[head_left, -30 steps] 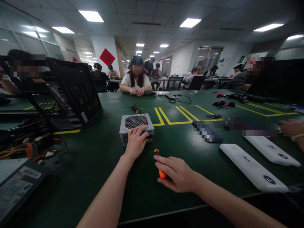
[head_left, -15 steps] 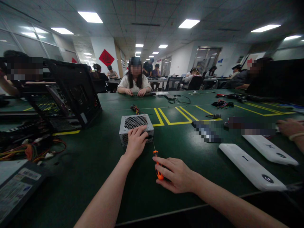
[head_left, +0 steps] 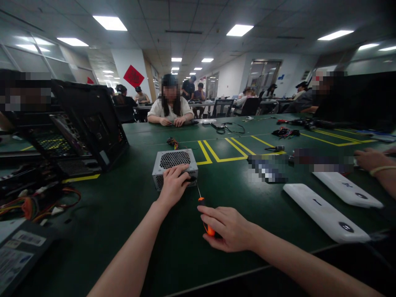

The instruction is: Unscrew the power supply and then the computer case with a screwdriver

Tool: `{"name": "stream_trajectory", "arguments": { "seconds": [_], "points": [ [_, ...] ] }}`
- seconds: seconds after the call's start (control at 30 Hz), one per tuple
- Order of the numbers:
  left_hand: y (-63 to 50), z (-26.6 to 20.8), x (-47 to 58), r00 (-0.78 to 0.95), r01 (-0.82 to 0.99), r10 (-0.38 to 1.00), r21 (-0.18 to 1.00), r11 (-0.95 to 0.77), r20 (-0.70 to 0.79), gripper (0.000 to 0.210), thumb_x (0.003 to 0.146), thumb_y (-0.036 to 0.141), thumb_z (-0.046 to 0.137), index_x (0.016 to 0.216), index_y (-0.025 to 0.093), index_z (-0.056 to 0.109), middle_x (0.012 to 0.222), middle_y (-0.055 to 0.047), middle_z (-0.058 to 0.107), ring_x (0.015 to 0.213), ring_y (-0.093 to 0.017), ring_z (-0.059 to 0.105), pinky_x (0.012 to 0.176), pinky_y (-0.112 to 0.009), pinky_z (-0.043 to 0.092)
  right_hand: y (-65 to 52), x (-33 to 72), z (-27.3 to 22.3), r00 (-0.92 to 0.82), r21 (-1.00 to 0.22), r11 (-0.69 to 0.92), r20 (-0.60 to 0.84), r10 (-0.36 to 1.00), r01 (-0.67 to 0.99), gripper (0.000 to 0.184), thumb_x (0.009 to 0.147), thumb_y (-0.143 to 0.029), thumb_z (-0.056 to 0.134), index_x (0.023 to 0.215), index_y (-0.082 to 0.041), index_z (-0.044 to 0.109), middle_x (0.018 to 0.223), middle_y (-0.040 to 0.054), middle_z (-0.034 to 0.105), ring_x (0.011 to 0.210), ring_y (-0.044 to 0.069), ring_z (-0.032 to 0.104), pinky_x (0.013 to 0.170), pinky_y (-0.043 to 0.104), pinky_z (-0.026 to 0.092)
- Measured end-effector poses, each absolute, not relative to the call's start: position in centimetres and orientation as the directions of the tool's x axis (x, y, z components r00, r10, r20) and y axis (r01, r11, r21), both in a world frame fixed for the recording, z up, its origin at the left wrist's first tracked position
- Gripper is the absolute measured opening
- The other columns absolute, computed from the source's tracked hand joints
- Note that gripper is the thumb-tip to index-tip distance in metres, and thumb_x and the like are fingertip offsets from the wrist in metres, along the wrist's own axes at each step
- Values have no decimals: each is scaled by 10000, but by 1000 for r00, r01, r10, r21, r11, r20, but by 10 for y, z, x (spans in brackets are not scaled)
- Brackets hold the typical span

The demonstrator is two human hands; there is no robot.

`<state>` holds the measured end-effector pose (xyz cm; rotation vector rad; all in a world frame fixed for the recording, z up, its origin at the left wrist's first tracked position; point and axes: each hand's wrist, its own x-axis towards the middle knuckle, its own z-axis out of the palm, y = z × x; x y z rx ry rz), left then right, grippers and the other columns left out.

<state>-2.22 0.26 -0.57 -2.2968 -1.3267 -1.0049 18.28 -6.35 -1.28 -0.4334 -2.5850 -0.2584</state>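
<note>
A grey metal computer power supply point(head_left: 175, 160) with a honeycomb grille on top sits on the green table in front of me. My left hand point(head_left: 175, 181) lies over its near right edge, fingers bent across the top and front, holding it. In my right hand point(head_left: 227, 227) is a screwdriver point(head_left: 210, 230) with an orange and black handle, gripped between fingers and thumb. Its thin shaft points up and forward to the power supply's near right side, beside a black part by my left fingertips. I cannot make out exactly where the tip touches.
At left stand an open black computer case point(head_left: 93, 128), loose cables point(head_left: 29, 206) and another labelled metal unit point(head_left: 21, 247). Two white oblong devices point(head_left: 324, 212) lie at right, near another person's hand point(head_left: 373, 161). A person point(head_left: 170, 107) sits opposite. Yellow tape point(head_left: 225, 159) marks the green table.
The view has shifted slightly, so most things appear further left. My right fingers have moved a little around the screwdriver handle. My left hand stays on the power supply.
</note>
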Motion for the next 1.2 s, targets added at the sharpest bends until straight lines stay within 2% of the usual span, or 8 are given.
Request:
{"name": "stream_trajectory", "arguments": {
  "seconds": [0.17,0.37,0.6,0.77,0.9,1.0,1.1,1.2],
  "points": [
    [3,-6,-20,307,859,635,81,-506,709,78,689,178,580,748,225,560,1165,-18,513,1081,-218,406,822,-385,294,-61,182,-11,-814,85,930,516,266,357,374,780,-414,451,998,-110,468,1081,136,534,763,151,556,628,265,448],
    [3,-8,-13,285,876,641,78,-476,713,88,686,168,581,749,224,556,1161,-24,514,1084,-226,400,821,-393,289,-61,182,-6,-808,114,920,527,264,375,348,786,-390,461,1044,-156,460,1072,126,530,776,153,566,637,273,445],
    [7,-9,-10,267,885,646,84,-458,715,100,685,170,582,761,231,558,1167,-26,508,1086,-226,395,823,-396,290,-54,187,-15,-659,5,863,647,383,506,254,779,-387,476,859,-147,452,1005,124,564,817,165,562,663,287,453],
    [9,-8,-13,268,879,643,91,-468,718,106,674,167,593,752,231,563,1150,-30,517,1084,-226,401,826,-393,295,-59,187,-10,-754,115,870,561,342,480,213,803,-342,449,927,-175,500,1061,132,522,828,170,553,658,285,449],
    [10,-8,-17,280,872,638,87,-481,717,94,673,179,597,745,229,562,1144,-31,521,1080,-225,407,828,-392,293,-61,185,-7,-796,40,911,504,337,411,284,794,-315,435,1016,-144,483,1137,161,467,952,191,514,707,278,447],
    [9,-7,-18,277,874,637,87,-478,719,91,675,184,595,748,228,562,1145,-31,522,1077,-225,409,822,-390,295,-61,184,-8,-802,26,920,500,327,391,300,798,-280,421,1056,-129,455,1159,147,474,863,161,546,690,278,448],
    [8,-6,-17,279,874,638,86,-478,718,93,678,180,590,750,230,560,1146,-29,522,1080,-226,406,823,-393,294,-59,184,-12,-782,20,912,522,340,410,311,797,-372,440,979,-121,470,1114,137,521,785,152,564,653,287,451],
    [8,-6,-16,277,874,639,89,-479,717,91,681,179,586,749,232,558,1148,-24,520,1086,-221,403,830,-395,293,-58,183,-13,-761,-2,900,534,369,435,342,778,-444,452,899,-125,485,1072,140,536,879,181,552,687,292,452]
  ]
}}
